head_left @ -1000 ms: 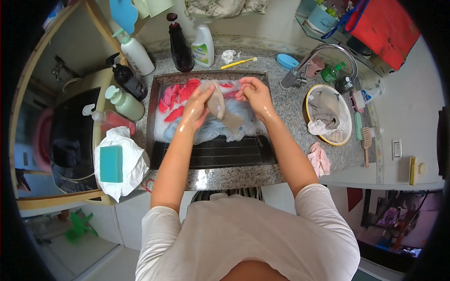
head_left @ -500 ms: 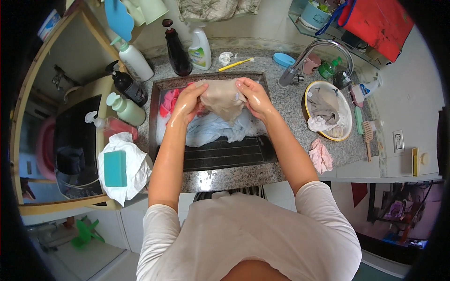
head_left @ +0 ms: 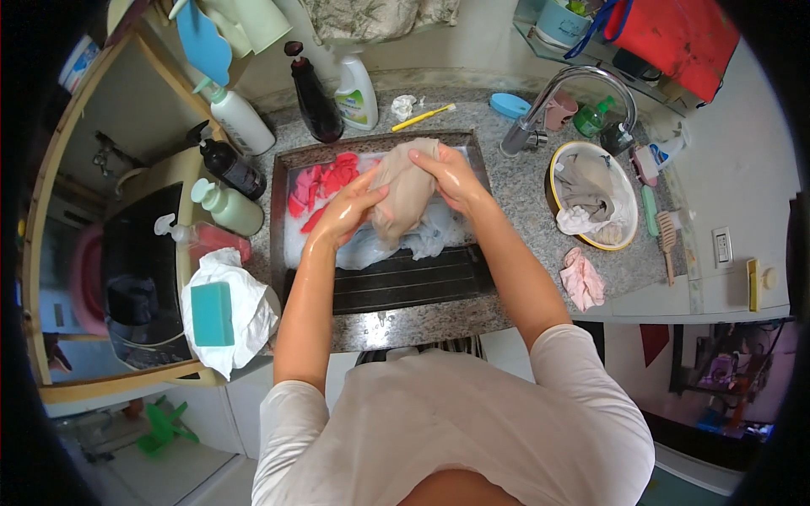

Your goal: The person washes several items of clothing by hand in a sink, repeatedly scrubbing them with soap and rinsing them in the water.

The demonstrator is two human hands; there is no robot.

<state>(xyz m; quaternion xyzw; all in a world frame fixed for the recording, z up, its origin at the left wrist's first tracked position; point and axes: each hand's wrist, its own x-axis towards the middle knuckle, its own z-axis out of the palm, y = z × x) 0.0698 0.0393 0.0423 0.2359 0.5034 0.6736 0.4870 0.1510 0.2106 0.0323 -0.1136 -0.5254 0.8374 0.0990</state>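
A wet beige cloth garment (head_left: 403,198) is held up over the sink (head_left: 282,181) between my two hands. My left hand (head_left: 348,211) grips its lower left side, thumb on top. My right hand (head_left: 451,179) pinches its upper right edge. Both hands look wet and sudsy. Beneath the garment, a light blue cloth (head_left: 375,244) lies in soapy water. Red and pink cloth (head_left: 325,181) sits at the sink's left side. The beige garment hides part of the blue cloth. What kind of garment it is, I cannot tell.
Left of the sink stand several pump bottles (head_left: 226,207) and a teal sponge (head_left: 212,314) on white cloth. A yellow toothbrush (head_left: 422,117) lies behind. To the right are a curved faucet (head_left: 527,135), a yellow-rimmed basin (head_left: 629,211) of clothes, a pink cloth (head_left: 582,278) and a wooden brush (head_left: 666,244).
The beige garment has turned from stretched sideways to hanging more upright. My left hand has moved right and lower on it, uncovering more of the red cloth.
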